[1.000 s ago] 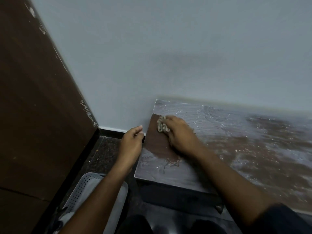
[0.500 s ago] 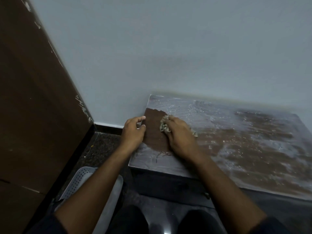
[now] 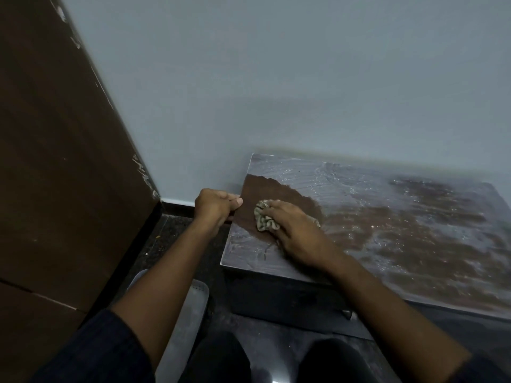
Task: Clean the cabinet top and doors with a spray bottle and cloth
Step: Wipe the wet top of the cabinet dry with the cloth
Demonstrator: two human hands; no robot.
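Cloth [image 3: 264,220] now nearer front edge, bunched under right hand [image 3: 297,233] grip.

no text is showing anywhere; no label, brand, number or sign is appearing on the cabinet top [image 3: 387,217], the wall [image 3: 276,78] or the brown panel [image 3: 55,161]. nothing readable is standing on the cloth [image 3: 264,219] either.
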